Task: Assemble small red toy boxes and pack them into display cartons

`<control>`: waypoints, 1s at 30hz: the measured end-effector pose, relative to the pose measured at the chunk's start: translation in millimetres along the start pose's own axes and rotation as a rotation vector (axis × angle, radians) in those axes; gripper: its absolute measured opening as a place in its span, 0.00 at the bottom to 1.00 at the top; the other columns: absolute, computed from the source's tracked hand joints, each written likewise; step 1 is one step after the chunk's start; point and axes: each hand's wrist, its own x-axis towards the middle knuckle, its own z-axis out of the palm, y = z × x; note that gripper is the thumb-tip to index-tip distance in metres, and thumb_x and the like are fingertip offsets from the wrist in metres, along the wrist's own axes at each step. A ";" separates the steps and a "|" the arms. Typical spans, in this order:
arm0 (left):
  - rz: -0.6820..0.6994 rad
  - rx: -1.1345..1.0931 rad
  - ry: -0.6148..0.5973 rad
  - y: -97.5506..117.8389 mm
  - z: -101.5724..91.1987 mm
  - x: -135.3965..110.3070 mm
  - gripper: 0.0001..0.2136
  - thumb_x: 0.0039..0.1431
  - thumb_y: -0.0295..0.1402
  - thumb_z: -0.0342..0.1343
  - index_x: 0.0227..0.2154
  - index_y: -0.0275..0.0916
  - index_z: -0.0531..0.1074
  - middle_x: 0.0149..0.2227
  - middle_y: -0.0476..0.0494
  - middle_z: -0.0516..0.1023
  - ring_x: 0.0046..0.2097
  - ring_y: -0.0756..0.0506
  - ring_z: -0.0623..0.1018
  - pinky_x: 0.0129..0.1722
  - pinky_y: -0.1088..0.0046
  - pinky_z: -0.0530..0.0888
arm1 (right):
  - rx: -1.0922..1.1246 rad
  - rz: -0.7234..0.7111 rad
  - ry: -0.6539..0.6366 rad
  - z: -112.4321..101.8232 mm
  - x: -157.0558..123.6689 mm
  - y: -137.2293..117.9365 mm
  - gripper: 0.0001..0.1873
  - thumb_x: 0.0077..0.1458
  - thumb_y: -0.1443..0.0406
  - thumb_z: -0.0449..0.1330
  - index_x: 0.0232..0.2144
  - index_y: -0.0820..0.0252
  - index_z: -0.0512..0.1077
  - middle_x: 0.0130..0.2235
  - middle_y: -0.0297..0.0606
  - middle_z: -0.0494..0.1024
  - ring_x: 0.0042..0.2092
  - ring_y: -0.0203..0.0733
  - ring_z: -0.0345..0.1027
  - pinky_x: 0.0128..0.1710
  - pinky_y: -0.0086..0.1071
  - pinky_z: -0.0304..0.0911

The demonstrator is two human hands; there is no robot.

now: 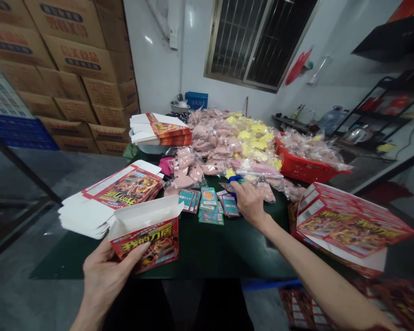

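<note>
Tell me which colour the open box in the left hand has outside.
The open box is red with yellow characters; the head view shows it best.

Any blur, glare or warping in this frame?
Head view: wide-angle warping bends the cartons and shelf at the edges; lower-right corner blurs; glare spots on the wall; centre is sharp, with the left hand holding the box and the right hand at the cards.

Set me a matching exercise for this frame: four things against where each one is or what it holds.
1 open red box
2 card packs
3 red basket
4 brown cartons

A stacked at the far left
B in the left hand
C by the right hand
D holding bagged pink goods

Pairs: 1-B, 2-C, 3-D, 4-A
</note>
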 end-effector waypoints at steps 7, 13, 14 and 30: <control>0.037 -0.014 -0.003 -3.3 -7.9 -0.7 0.16 0.31 0.33 0.69 0.29 0.36 0.77 0.26 0.50 0.81 0.24 0.49 0.78 0.27 0.82 0.78 | 0.105 -0.344 -0.278 21.8 46.2 -28.1 0.09 0.59 0.67 0.53 0.34 0.62 0.73 0.35 0.43 0.69 0.38 0.42 0.58 0.36 0.33 0.54; -0.002 -0.053 0.002 -3.3 -10.4 1.3 0.16 0.31 0.32 0.69 0.28 0.35 0.77 0.25 0.50 0.81 0.24 0.49 0.78 0.26 0.82 0.78 | 0.254 -0.373 -0.489 51.7 51.6 -8.3 0.16 0.51 0.58 0.62 0.39 0.63 0.74 0.34 0.39 0.66 0.36 0.39 0.60 0.33 0.29 0.56; -0.012 -0.064 0.003 -3.5 -9.8 2.5 0.16 0.30 0.32 0.69 0.27 0.36 0.77 0.25 0.50 0.81 0.23 0.49 0.78 0.25 0.82 0.78 | 0.276 -0.363 -0.512 55.1 53.3 -5.2 0.15 0.52 0.58 0.61 0.39 0.62 0.75 0.33 0.38 0.66 0.34 0.38 0.60 0.33 0.28 0.56; -0.207 -0.215 -0.017 -8.1 -7.7 8.4 0.17 0.28 0.32 0.71 0.26 0.36 0.77 0.23 0.49 0.81 0.22 0.47 0.78 0.24 0.79 0.78 | 0.520 -0.340 -0.592 58.2 59.0 5.2 0.10 0.55 0.61 0.58 0.35 0.58 0.77 0.31 0.34 0.65 0.34 0.36 0.61 0.34 0.28 0.57</control>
